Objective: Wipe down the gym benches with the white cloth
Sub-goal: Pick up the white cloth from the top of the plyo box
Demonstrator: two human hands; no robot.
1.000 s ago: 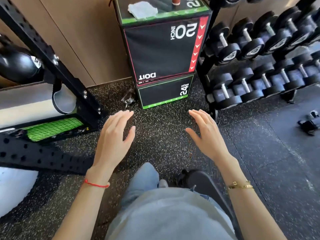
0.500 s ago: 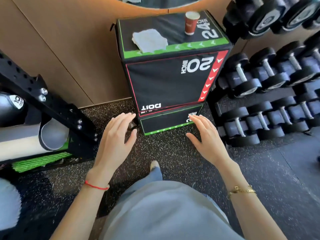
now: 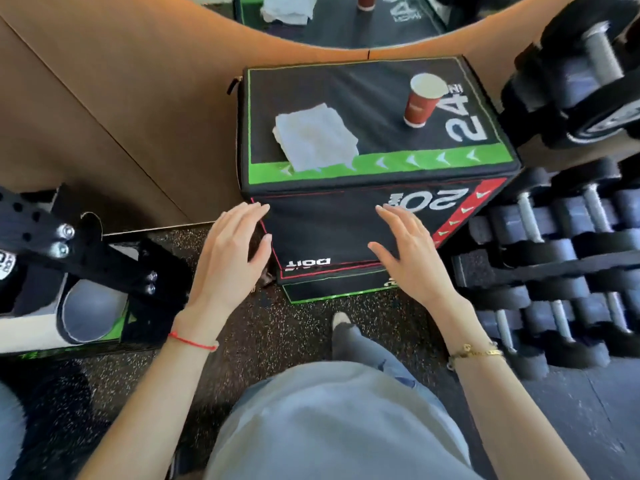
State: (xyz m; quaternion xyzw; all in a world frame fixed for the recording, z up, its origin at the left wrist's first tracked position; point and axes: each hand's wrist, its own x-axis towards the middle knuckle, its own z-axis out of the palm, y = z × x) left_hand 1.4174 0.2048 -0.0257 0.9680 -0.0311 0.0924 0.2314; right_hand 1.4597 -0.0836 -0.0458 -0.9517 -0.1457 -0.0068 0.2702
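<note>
A folded white cloth [image 3: 316,136] lies on the top left of a black plyo box [image 3: 346,223] with green and red trim. Both of my hands hover in front of the box, below the cloth and apart from it. My left hand [image 3: 230,251] has straight, relaxed fingers near the box's left front corner. My right hand [image 3: 410,252] is spread likewise before the box's front face. Neither hand holds anything. No gym bench is in view.
A red paper cup [image 3: 421,102] stands on the box's top right. A dumbbell rack [image 3: 554,258] fills the right side. A black steel rack frame [image 3: 83,251] and a foam roller [image 3: 86,311] sit at left. A wooden wall panel [image 3: 121,109] backs the box, with a mirror above.
The view has closed in on the box and tilted up, so its top with the cloth and cup now shows fully. Both hands stay held out, open, now level with the box's front.
</note>
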